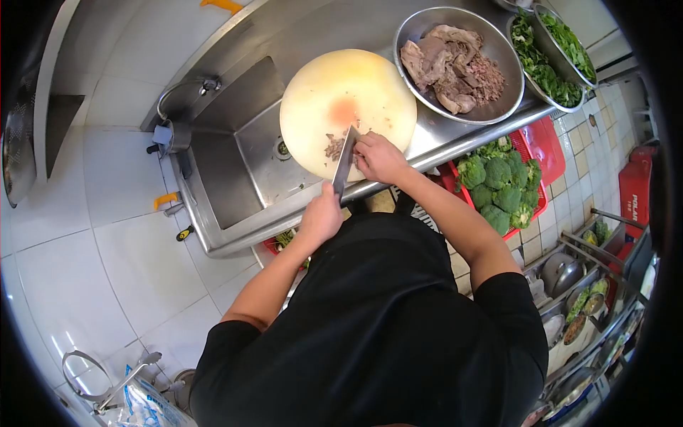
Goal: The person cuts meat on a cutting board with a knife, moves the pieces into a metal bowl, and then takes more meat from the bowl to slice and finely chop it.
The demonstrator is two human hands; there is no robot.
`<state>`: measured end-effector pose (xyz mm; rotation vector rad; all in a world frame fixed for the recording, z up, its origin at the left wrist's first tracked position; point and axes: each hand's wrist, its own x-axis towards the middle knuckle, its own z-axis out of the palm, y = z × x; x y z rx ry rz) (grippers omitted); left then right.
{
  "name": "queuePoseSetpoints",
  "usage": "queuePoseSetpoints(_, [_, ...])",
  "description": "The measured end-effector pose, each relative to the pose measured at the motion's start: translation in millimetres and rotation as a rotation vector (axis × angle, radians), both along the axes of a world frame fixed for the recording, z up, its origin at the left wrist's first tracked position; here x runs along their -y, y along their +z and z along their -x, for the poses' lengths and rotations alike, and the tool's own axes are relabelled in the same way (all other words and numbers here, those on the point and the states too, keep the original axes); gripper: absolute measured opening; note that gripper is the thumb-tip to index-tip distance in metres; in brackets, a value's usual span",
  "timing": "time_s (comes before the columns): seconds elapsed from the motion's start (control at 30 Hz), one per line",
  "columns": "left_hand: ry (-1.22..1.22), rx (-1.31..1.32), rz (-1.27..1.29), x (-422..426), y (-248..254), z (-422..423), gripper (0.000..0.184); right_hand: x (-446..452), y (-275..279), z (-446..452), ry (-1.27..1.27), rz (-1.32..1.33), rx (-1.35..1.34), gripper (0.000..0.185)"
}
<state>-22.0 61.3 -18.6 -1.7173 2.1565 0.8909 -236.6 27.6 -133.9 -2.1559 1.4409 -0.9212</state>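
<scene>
- A knife (346,162) stands over the lower part of a round, pale cutting board (313,89), just above the center of the frame, its blade between a person's two bare hands.
- Its long axis runs up the frame with a slight lean to the right, the far end of the blade pointing to the top, the handle toward the dark apron (370,285) below.
- The left hand (322,215) is closed around the handle, hiding most of it; the right hand (380,158), fingers curled, is at the blade's right side, its exact hold unclear.
- Small chopped pieces (333,147) lie just left of the blade, below a reddish stain on the board.
- The board reaches over the right side of a steel sink (220,171), whose faucet (208,86) stands well apart at upper left.
- Close by the board's right edge, a metal bowl (502,51) of meat (455,71) occupies the counter (432,136).
- Leafy greens (551,77) fill bowls at upper right; broccoli (501,178) crowds a red basket (543,203) below.
</scene>
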Motion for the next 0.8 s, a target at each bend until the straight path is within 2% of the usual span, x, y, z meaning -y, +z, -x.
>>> queuePoseSetpoints(0.13, [0.001,-0.053,0.067,29,-21,21,0.026,-6,10,5,0.035,-0.058,0.0,0.023])
queuePoseSetpoints(0.27, [-0.039,-0.036,0.06,38,10,8,0.024,-11,17,3,0.023,-0.017,0.0,0.028])
queuePoseSetpoints(0.37, [-0.038,-0.004,0.058,28,24,-1,0.023,-6,-10,1,-0.008,0.014,-0.082,0.031])
queuePoseSetpoints(0.47, [-0.029,-0.002,0.065,22,24,-1,0.023,-13,9,2,-0.062,-0.071,0.06,0.029])
queuePoseSetpoints(0.63, [-0.095,-0.006,0.101,12,18,0,0.023,-10,12,4,-0.008,-0.022,-0.025,0.021])
queuePoseSetpoints(0.73, [-0.08,0.041,0.008,6,19,-11,0.024,-9,2,0,-0.009,0.006,-0.075,0.018])
queuePoseSetpoints(0.8, [-0.071,0.047,0.042,7,-6,-4,0.025,-9,-2,2,-0.018,0.01,-0.108,0.017])
